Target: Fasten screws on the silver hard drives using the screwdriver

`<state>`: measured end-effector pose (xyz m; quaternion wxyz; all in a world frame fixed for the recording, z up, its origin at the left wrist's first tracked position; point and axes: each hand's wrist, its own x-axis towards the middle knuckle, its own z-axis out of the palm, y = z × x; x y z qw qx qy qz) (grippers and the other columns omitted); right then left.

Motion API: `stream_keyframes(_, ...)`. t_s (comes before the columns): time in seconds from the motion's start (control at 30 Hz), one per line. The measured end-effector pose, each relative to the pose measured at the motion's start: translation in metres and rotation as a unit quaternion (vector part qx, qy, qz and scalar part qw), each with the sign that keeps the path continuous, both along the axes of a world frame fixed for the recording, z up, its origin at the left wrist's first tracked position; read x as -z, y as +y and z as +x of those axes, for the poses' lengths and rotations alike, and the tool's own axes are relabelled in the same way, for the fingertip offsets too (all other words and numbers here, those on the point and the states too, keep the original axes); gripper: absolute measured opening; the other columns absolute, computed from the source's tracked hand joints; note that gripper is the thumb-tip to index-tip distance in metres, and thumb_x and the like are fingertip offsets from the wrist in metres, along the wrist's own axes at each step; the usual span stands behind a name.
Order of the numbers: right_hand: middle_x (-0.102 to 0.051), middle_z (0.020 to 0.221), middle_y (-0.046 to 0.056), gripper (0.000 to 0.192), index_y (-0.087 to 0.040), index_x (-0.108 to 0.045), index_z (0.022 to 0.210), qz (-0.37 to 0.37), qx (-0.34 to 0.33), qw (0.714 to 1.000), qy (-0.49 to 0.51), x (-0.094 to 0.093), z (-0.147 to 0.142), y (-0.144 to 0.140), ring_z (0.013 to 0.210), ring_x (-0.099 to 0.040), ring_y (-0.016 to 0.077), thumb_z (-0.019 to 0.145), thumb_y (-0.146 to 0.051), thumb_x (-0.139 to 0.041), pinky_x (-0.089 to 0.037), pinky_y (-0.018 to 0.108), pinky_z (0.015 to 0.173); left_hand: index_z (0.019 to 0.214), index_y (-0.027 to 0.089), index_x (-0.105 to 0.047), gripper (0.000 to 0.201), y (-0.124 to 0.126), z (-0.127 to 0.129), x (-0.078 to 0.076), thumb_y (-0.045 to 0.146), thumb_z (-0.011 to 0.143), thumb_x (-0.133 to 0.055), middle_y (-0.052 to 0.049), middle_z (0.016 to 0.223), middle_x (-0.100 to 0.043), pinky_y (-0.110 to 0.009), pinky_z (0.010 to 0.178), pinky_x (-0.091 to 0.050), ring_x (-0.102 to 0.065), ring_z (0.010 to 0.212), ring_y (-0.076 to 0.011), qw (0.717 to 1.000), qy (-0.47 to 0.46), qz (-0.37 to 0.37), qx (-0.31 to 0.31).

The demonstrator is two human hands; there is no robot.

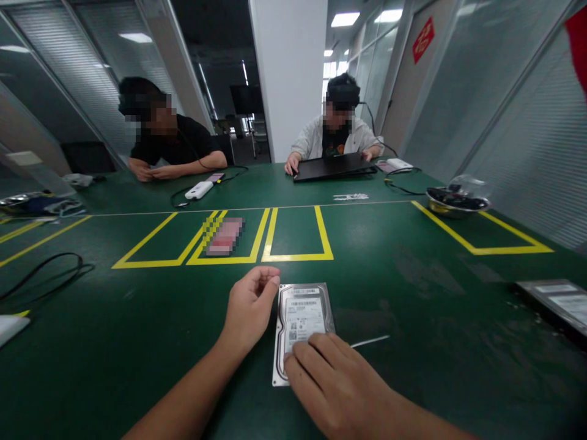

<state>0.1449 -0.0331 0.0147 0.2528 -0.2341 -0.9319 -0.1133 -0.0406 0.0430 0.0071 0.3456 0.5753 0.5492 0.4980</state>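
A silver hard drive point(305, 305) with a white printed label lies flat on the green table in front of me. At its upper left corner is my left hand point(252, 305), fingers curled and thumb drawn in towards them; what they hold, if anything, is hidden. My right hand point(339, 379) covers the drive's lower right part. Its bent fingers are pressed together with the tips at the label, and I cannot make out anything between them. A thin metal rod point(370, 341) juts out to the right from behind that hand; whether the hand grips it cannot be seen.
At the right edge lies another hard drive point(562, 299) with small bits beside it. A metal bowl point(458, 205) holds dark items. Yellow tape point(298, 257) marks rectangles; a pixelated pinkish object point(225, 237) lies in one. Two people sit opposite, one holding a black panel point(334, 167). A cable point(68, 260) lies left.
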Motion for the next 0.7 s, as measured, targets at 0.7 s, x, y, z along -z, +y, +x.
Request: stream_keyframes(0.7,-0.067,0.087,0.011,0.022,-0.008,-0.064,0.11,-0.007,-0.05,0.999,0.014,0.003,0.0,0.003,0.082,-0.058,0.0203,0.096,-0.015,-0.048,-0.048,0.035,0.072,0.089,0.017,-0.06,0.014,-0.007,-0.03,0.0,0.028,0.095,-0.054,0.0,0.077,-0.06,-0.025,0.066,-0.044,-0.057,0.07,-0.0137,0.985,0.126,0.043,0.11)
